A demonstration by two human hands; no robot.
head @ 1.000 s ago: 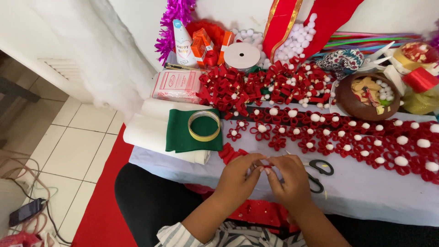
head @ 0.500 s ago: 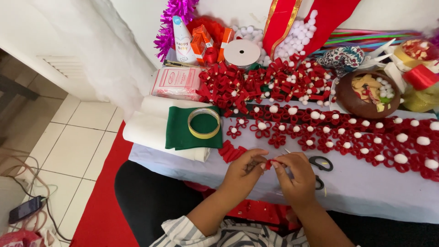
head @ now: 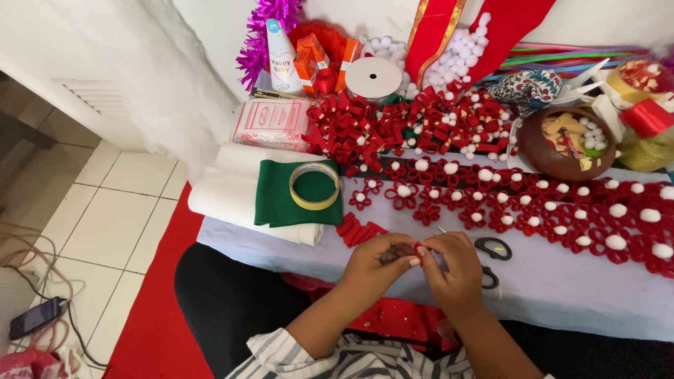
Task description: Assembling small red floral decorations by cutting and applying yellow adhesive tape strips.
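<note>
My left hand and my right hand meet at the table's front edge, fingertips pinched together on a small red ribbon piece, mostly hidden by the fingers. A little pile of red ribbon strips lies just left of my left hand. Black-handled scissors lie to the right, partly behind my right hand. Rows of red ribbon flowers with white pom-pom centres stretch across the table behind my hands.
A tape ring rests on green felt over white rolled fabric. Farther back: a heap of red ribbon loops, a white spool, a brown bowl, purple tinsel. A phone and cables lie on the floor.
My hands have drawn closer together, fingertips now touching over the red piece; they sit slightly lower and nearer the table edge than before.
</note>
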